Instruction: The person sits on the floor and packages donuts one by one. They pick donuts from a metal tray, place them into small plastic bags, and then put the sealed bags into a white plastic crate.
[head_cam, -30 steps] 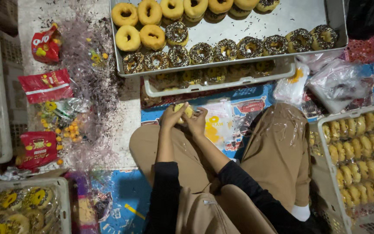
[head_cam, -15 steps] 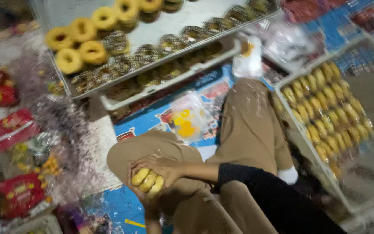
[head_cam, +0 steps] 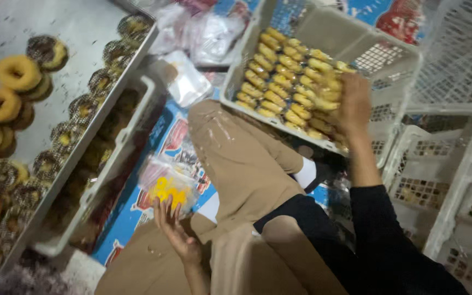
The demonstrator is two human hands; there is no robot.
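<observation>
A: Nearest, at six o'clock, the left hand (head_cam: 175, 232) lies palm up with fingers spread, fingertips touching a clear wrapper with yellow print (head_cam: 169, 187) but not closed on it.

B: And the right hand (head_cam: 354, 104)?

A: At two o'clock it rests flat on the packed buns (head_cam: 288, 82) in the white crate (head_cam: 394, 60), probably settling a row. Whether it pinches one, motion blur hides.

B: Further out?

A: At nine o'clock, a metal tray (head_cam: 77, 33) of doughnuts (head_cam: 17, 72), cut off by the frame edge.
</observation>
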